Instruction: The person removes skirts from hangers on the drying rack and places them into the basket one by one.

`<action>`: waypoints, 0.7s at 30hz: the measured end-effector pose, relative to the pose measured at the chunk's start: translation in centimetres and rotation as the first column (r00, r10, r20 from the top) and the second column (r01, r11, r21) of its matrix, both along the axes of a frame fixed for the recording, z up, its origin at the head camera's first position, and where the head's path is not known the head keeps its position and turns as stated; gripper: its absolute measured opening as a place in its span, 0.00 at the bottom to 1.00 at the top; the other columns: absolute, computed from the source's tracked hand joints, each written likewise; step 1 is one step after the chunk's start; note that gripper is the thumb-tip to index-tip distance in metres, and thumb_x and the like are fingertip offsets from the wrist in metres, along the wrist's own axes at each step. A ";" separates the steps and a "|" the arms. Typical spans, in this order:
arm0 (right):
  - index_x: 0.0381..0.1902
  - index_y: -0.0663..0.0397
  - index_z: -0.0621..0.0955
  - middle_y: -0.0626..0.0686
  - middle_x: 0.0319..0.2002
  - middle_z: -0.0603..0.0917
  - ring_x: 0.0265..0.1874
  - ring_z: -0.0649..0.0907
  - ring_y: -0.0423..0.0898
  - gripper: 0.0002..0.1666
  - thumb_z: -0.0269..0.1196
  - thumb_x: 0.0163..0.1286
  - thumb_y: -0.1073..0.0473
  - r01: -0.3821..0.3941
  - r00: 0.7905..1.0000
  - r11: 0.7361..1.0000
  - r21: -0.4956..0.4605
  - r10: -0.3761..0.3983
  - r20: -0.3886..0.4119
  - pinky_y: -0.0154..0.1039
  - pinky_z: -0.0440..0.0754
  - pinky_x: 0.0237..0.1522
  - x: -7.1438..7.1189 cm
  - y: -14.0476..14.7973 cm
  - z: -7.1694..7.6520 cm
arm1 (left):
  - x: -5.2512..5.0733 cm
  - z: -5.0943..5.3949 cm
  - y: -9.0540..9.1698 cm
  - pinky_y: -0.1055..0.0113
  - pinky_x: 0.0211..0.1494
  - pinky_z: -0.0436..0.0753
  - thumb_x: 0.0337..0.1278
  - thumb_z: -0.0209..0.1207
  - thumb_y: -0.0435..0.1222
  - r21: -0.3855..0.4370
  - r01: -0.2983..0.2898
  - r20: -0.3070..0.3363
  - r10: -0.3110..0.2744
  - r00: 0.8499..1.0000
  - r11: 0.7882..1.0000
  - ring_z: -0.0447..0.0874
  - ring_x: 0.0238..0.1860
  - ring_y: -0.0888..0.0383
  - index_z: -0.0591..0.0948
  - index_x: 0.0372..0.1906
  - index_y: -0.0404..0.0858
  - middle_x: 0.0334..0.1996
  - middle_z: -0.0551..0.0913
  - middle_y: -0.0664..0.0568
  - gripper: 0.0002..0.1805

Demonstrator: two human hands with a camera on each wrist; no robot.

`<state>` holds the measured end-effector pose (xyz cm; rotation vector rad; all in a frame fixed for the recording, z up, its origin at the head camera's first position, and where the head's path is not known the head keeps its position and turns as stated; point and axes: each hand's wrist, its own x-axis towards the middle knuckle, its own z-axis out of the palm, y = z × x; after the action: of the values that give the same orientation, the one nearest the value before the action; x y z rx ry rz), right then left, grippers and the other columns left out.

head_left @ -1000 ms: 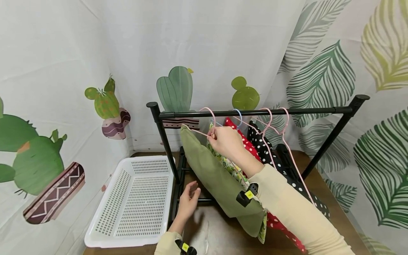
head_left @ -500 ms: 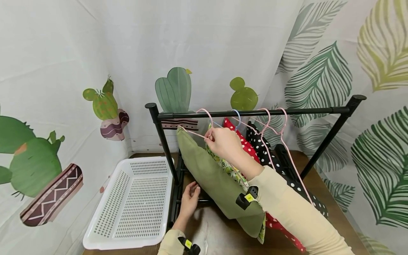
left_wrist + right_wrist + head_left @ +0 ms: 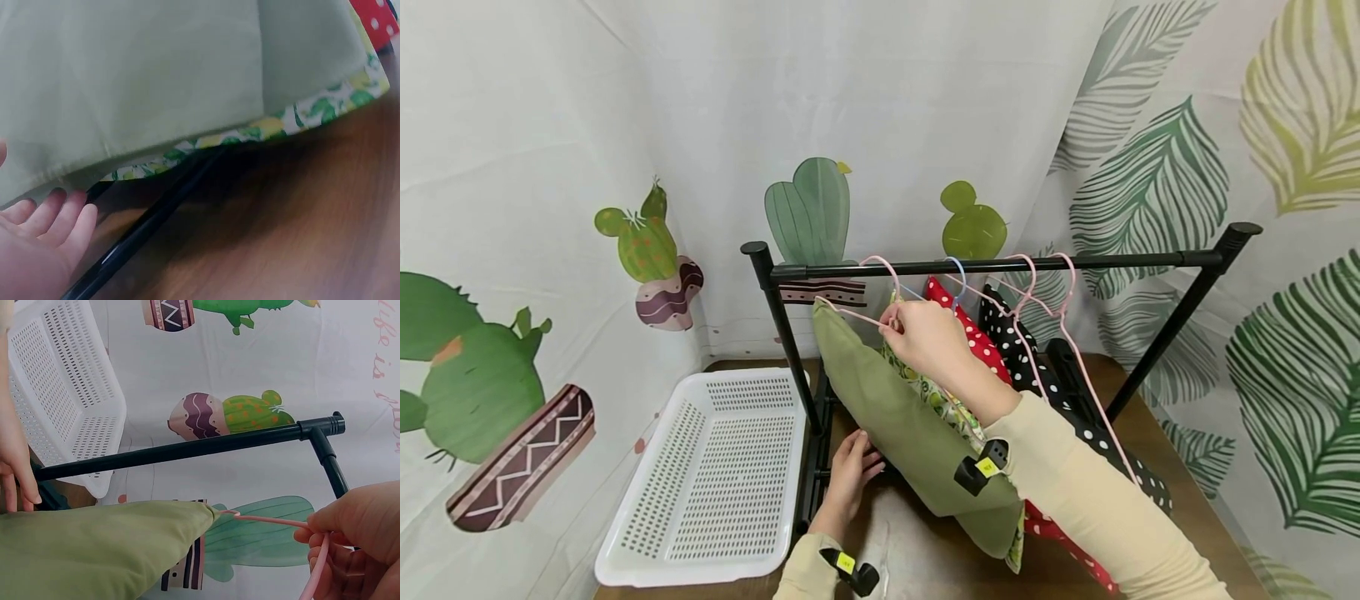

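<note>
My right hand (image 3: 928,337) pinches a pink clothes hanger (image 3: 269,519) just below its hook, which is over the bar of the black rack (image 3: 1120,262). From this hanger hangs a plain olive-green garment (image 3: 895,408). My left hand (image 3: 850,475) is at the garment's lower left edge. In the left wrist view its fingers (image 3: 78,228) are extended, palm up, beside the hem; whether they touch the cloth I cannot tell. Behind the green garment show a lemon-patterned cloth (image 3: 940,400) and a red polka-dot cloth (image 3: 973,333).
Left of the rack stands a white perforated basket (image 3: 730,475). Farther right hang a black polka-dot cloth (image 3: 1078,425) and more pink hangers (image 3: 1067,300), plus a blue hanger hook (image 3: 962,279). Rack and basket stand on a brown wooden table (image 3: 917,558).
My left hand has moved in against the green garment's lower edge, its fingers spreading. My right hand has shifted slightly left with the hanger, keeping its pinch.
</note>
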<state>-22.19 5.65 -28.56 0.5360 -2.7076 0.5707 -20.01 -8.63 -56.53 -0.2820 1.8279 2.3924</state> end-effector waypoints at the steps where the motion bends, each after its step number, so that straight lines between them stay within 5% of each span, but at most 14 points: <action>1: 0.31 0.49 0.84 0.45 0.19 0.80 0.13 0.72 0.42 0.06 0.61 0.62 0.55 -0.002 1.000 1.000 -0.004 0.002 -0.001 0.33 0.64 0.11 0.0 0.0 0.0 | 0.0 0.0 0.1 0.50 0.54 0.76 0.67 0.45 0.48 0.020 0.004 0.007 -0.005 1.000 1.000 0.77 0.46 0.51 0.55 0.67 0.29 0.57 0.66 0.32 0.34; 13: 0.31 0.49 0.84 0.45 0.18 0.79 0.13 0.72 0.41 0.06 0.62 0.62 0.55 -0.008 1.000 1.000 -0.012 0.008 -0.011 0.33 0.63 0.11 -0.1 0.2 -0.3 | -0.1 0.3 0.6 0.53 0.59 0.72 0.67 0.45 0.49 0.156 0.035 0.038 -0.041 0.998 0.987 0.69 0.56 0.48 0.48 0.69 0.31 0.64 0.56 0.30 0.37; 21: 0.31 0.49 0.83 0.45 0.21 0.81 0.13 0.73 0.41 0.07 0.61 0.63 0.55 0.002 1.000 1.000 -0.003 -0.002 -0.012 0.33 0.64 0.12 -0.3 0.3 -0.3 | -0.1 0.4 0.5 0.57 0.54 0.74 0.66 0.47 0.47 0.170 0.026 0.050 -0.035 0.998 0.985 0.72 0.51 0.52 0.50 0.70 0.33 0.64 0.58 0.33 0.36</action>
<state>-22.47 5.94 -28.85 0.5345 -2.6948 0.5690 -20.14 -8.09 -56.13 -0.2939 1.5824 2.4750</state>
